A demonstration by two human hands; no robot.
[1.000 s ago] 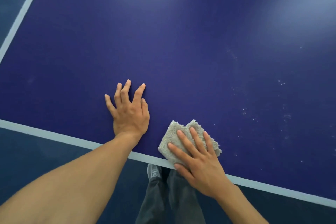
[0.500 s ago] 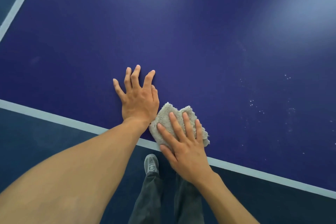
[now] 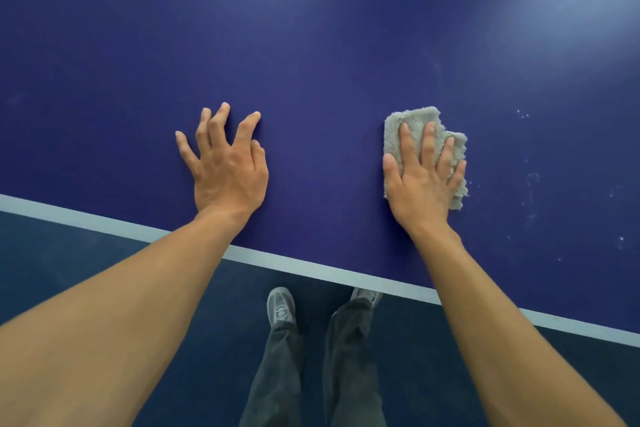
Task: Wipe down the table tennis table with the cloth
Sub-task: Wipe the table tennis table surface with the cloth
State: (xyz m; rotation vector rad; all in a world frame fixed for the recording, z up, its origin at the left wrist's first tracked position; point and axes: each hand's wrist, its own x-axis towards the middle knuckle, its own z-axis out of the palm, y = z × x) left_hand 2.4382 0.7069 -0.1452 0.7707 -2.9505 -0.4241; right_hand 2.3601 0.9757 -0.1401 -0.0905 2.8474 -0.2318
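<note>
cloth (image 3: pixel 415 121) middle hidden under right hand (image 3: pixel 420 180). table (image 3: pixel 311 45) cut off at top, left and right edges. right shoe (image 3: pixel 367 295) mostly hidden under table edge. legs (image 3: pixel 311 374) cut off at bottom. specks (image 3: pixel 530 180) far right: too small to identify.

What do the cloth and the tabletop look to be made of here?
Cloth: apparently grey terry or microfibre, going by its fuzzy pile and soft, rumpled edges. Table: a hard, smooth board with a satin dark-blue coating, judging by the soft glare at the upper right. Its core cannot be seen.
</note>
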